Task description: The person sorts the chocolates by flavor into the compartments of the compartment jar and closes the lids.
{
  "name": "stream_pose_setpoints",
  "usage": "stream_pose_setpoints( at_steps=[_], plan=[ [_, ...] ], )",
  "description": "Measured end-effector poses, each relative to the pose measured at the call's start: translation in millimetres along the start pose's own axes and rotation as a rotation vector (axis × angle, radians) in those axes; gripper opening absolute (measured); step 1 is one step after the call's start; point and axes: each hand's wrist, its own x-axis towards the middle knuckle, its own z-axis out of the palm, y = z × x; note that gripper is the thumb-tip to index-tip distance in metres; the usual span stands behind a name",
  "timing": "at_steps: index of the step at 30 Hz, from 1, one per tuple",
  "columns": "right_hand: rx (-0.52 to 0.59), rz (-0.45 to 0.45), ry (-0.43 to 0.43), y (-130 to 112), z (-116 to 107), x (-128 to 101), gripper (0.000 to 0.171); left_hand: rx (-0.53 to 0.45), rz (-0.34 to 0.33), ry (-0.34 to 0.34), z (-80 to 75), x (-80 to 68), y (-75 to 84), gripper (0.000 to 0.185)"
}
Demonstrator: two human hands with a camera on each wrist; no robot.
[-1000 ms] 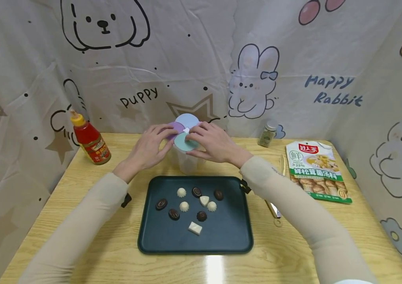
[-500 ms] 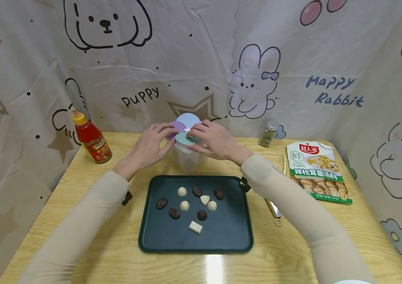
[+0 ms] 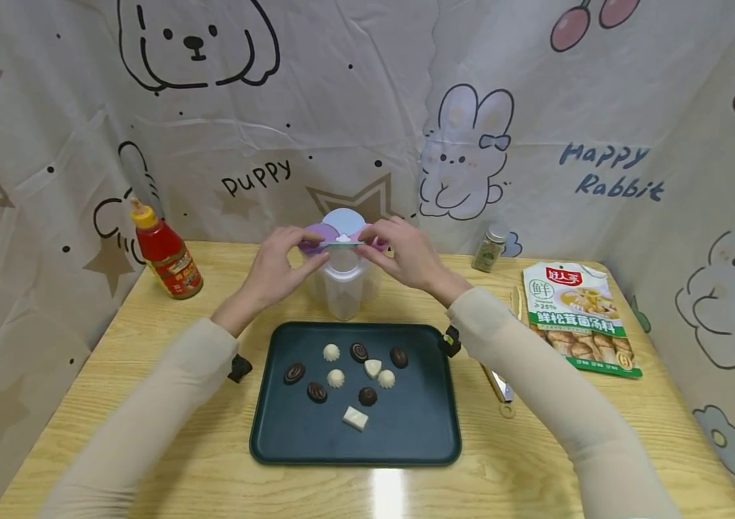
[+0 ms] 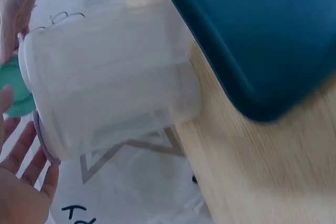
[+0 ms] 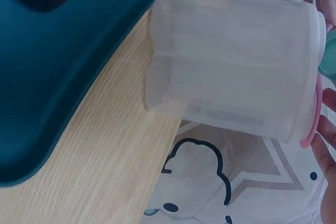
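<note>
A frosted clear plastic storage canister (image 3: 344,299) with petal-like coloured lids stands behind the tray. Its front green lid (image 4: 20,90) is raised and appears edge-on in the head view, with the round front opening exposed below. My left hand (image 3: 274,270) pinches the left edge of this lid between thumb and fingers, beside the purple lid (image 4: 44,140). At the opposite edge, my right hand (image 3: 412,256) holds it likewise, its other fingers by the pink lid (image 5: 318,114). The blue lid (image 3: 344,218) at the back lies flat.
A dark tray (image 3: 406,440) holds several white and dark chocolates (image 3: 355,418). A red sauce bottle (image 3: 169,252) stands at the left. Toward the right are a spice jar (image 3: 490,249), a knife-like utensil (image 3: 502,388) partly under the sleeve, and a food pouch (image 3: 581,317).
The green lid has swung up from lying flat to standing edge-on, uncovering the front opening. My right hand has shifted slightly right, and my left fingers have come to the lid's edge.
</note>
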Motion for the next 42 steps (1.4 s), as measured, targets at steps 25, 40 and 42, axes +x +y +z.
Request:
stream_pose_setpoints(
  at_steps=[25, 40, 42],
  plan=[
    [0.062, 0.318, 0.178, -27.7, -25.1, -37.4, 0.025, -0.203, -0.16, 0.033, 9.1, 23.2, 12.2, 0.021],
    [-0.183, 0.596, 0.086, -38.9, -83.0, -177.3, 0.046, -0.187, -0.174, -0.002, 6.4, 26.4, 12.0, 0.019],
    [-0.22, 0.638, 0.067, -38.0, -86.1, -194.1, 0.05, -0.19, -0.182, -0.005, 6.1, 26.9, 12.8, 0.019]
  ],
)
